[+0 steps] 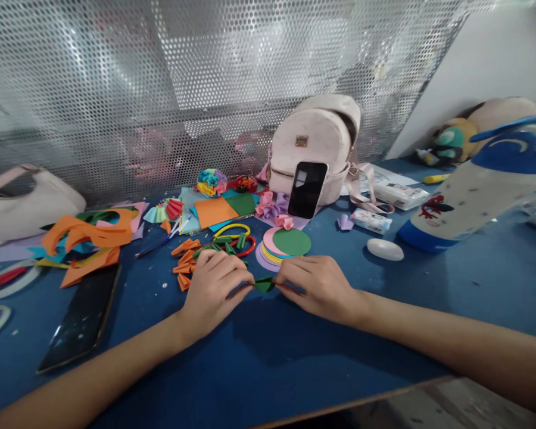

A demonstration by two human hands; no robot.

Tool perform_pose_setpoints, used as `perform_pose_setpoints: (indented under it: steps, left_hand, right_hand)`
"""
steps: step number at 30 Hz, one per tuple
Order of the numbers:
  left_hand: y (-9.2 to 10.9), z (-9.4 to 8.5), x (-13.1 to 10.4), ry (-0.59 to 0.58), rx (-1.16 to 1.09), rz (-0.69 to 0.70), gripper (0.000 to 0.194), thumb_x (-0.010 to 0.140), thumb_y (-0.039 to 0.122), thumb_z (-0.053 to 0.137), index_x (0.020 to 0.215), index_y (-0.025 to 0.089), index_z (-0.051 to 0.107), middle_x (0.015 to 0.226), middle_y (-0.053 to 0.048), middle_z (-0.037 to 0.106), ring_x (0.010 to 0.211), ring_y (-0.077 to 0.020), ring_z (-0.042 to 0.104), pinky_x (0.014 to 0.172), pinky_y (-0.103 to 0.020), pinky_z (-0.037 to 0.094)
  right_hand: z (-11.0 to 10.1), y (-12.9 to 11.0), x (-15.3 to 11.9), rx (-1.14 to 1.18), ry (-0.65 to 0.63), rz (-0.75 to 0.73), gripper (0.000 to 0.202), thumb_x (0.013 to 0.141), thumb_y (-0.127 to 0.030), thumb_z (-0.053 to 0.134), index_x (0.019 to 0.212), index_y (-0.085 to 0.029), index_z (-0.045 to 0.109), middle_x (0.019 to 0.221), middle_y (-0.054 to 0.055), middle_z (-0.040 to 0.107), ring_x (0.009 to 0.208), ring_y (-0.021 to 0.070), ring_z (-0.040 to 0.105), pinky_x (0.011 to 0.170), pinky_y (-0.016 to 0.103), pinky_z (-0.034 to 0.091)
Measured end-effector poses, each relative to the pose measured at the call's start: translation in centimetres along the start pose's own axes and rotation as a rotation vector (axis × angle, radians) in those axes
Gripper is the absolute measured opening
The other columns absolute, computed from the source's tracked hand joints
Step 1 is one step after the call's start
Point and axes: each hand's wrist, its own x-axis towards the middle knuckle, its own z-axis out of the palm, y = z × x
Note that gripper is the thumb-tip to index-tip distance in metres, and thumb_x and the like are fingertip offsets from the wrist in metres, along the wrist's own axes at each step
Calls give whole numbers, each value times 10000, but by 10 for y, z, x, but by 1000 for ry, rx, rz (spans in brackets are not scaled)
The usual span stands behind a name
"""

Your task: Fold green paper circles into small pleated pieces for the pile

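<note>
Between my two hands is a small folded piece of green paper [264, 285], held just above the blue table. My left hand [217, 289] pinches its left end, and my right hand [315, 286] pinches its right end. Folded orange paper pieces [185, 262] lie beside my left hand, with small green folded pieces [226, 245] behind it. Beyond my hands is a stack of paper circles, a green circle [292, 241] on top of pink, yellow and purple ones. Red-handled and yellow-handled scissors [232, 230] lie partly under the green pieces.
A phone [307, 189] leans on a white backpack [312, 140]. At the right stand a large bottle [469, 190] and a white oval object [385, 249]. Another phone [83, 316], orange paper scraps [89, 232] and tape rolls [13, 280] lie left on the blue table [250, 369].
</note>
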Motion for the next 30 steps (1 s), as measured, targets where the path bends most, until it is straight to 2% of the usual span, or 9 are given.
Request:
perform_pose_setpoints:
  steps: [6, 11, 14, 19, 25, 30]
  left_hand:
    - [6, 3, 0, -56, -147, -115, 87, 898, 142, 714, 891, 228, 706, 875, 13, 719, 842, -184, 606, 831, -371, 325]
    - [10, 5, 2, -32, -239, -192, 188, 865, 79, 710, 733, 212, 696, 728, 36, 618, 734, -155, 570, 764, -340, 342]
    - [11, 6, 3, -10, -279, -206, 194, 860, 63, 702, 727, 204, 693, 730, 35, 602, 729, -149, 570, 754, -329, 358]
    - [17, 4, 5, -9, -380, -168, 99, 888, 143, 732, 813, 207, 730, 771, 20, 659, 750, -152, 610, 742, -326, 384]
    - [22, 3, 5, 0, -476, -238, 133, 906, 201, 721, 777, 217, 748, 740, -6, 652, 738, -168, 602, 704, -323, 424]
    - [22, 4, 6, 19, -473, -230, 188, 941, 272, 687, 767, 213, 723, 707, 2, 647, 687, -160, 573, 703, -337, 409]
  right_hand:
    - [0, -1, 0, -30, -40, -35, 212, 1009, -159, 456, 830, -193, 564, 713, 5, 654, 598, 134, 561, 564, 270, 332]
    - [1, -2, -1, -19, -43, -42, 211, 1004, -155, 454, 824, -195, 556, 701, 2, 638, 589, 135, 540, 555, 276, 318]
    - [2, -2, -1, -10, -42, -33, 203, 1000, -158, 457, 825, -197, 552, 700, 0, 642, 589, 134, 536, 558, 276, 314]
    - [3, -3, -1, 5, -30, -43, 198, 985, -137, 447, 824, -195, 548, 700, 2, 641, 588, 137, 529, 553, 283, 299]
    - [2, -6, 0, 32, -26, -42, 193, 967, -118, 455, 815, -197, 545, 691, -2, 638, 588, 135, 524, 558, 279, 301]
    - [0, -8, 0, 41, -18, -38, 187, 972, -139, 473, 815, -198, 556, 685, -5, 632, 580, 137, 518, 542, 288, 299]
